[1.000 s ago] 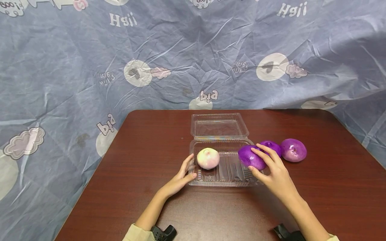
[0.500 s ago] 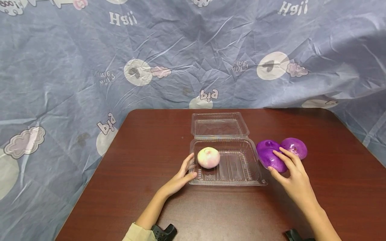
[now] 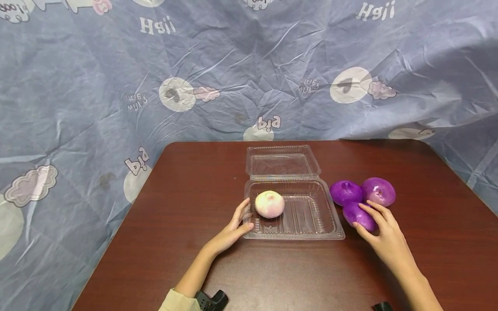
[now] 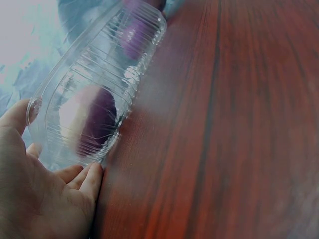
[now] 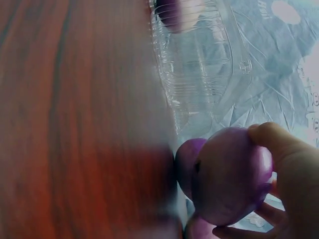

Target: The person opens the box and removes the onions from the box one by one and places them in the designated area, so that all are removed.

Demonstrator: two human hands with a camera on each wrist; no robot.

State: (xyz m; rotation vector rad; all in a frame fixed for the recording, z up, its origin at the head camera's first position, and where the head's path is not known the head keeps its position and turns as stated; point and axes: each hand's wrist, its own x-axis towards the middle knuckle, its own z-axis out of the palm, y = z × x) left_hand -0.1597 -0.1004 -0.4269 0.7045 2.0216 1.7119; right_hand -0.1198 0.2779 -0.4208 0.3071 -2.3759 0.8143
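- While a blue-grey printed sheet [image 3: 78,108] spans the background, the reddish-brown table [image 3: 163,242] stands in front of it.
- A pale sleeve [image 3: 179,301] and a black wrist device [image 3: 212,301] lead to the left hand [image 3: 229,233], whose thumb and fingers are spread and rest against the left edge of the container.
- The clear plastic clamshell container [image 3: 307,216] stands open, its lid [image 3: 285,164] folded back on the far side.
- A pale onion [image 3: 269,204], purple on one side in the left wrist view, sits in the container's left half.
- Just outside the container's right edge lies a purple onion with its tip up [image 3: 345,192].
- Nearer the person, the front purple onion [image 3: 357,214] is pinched between the thumb and curled fingers of the right hand [image 3: 385,237].
- The rightmost purple onion [image 3: 378,191] lies beyond that hand.
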